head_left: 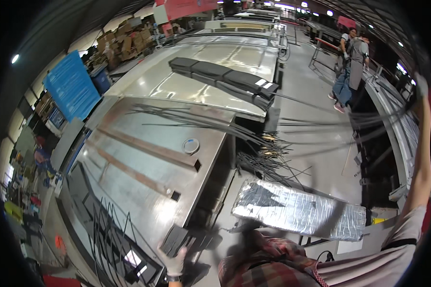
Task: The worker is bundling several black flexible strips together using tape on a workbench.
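My left hand (175, 262), in a pale glove, is closed around the end of a dark bundle of flat strips (175, 239) at the near corner of the metal table. Far to the right, my gloved right hand (421, 86) is raised at arm's length. Long thin black strips (330, 122) run from it back toward the table, smeared by motion near the hand; its fingers are partly lost in the dark rim. A tangle of loose black strips (268, 167) hangs beside the table's right edge. More thin strips (111, 239) stick up left of my left hand.
Two rusty square tubes (148, 148) and a roll of tape (191, 146) lie on the metal table (172, 129). Behind it, wrapped dark bundles (220, 76) rest on a shiny surface. A foil-covered board (297, 208) stands before me. Two people (352, 67) are at the aisle's far right.
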`<act>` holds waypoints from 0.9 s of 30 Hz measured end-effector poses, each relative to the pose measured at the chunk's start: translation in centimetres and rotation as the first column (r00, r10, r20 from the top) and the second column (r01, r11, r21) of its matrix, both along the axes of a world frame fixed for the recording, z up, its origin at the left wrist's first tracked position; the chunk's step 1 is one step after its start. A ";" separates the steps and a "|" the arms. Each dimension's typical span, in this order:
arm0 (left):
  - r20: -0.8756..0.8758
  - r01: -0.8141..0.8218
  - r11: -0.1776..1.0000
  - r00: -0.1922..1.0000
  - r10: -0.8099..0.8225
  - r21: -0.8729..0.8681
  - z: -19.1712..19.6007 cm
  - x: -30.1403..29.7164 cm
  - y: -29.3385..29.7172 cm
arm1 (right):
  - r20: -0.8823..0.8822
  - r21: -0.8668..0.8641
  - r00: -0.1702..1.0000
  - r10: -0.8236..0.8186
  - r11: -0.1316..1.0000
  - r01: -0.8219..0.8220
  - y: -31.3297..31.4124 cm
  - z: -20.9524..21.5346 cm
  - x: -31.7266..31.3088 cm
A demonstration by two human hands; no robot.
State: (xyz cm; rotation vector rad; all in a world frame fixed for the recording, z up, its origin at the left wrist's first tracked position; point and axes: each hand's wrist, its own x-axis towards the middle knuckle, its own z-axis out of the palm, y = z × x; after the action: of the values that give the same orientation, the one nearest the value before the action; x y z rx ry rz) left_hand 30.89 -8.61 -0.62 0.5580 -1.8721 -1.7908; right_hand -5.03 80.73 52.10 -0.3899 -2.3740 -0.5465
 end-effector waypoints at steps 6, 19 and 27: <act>0.540 -0.042 0.995 0.837 0.087 -0.095 6.8 -2.6 1.2 | -0.336 -0.421 0.863 -0.377 0.880 0.220 17.3 -24.9 5.7; 0.548 -0.193 0.965 0.795 0.258 -0.175 5.3 -1.6 1.8 | 0.423 -0.596 0.880 0.215 0.797 0.092 -34.0 -61.5 -29.5; 0.456 -0.236 0.971 0.859 0.232 -0.049 4.0 2.0 5.8 | 0.028 -0.998 0.403 0.915 0.004 0.060 -53.8 -44.2 -9.8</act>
State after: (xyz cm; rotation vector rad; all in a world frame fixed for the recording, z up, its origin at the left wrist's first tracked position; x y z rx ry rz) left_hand 32.91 -2.79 3.37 1.2510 -1.9820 -1.5994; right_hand -14.81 26.96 7.86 0.4727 -3.0200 1.7436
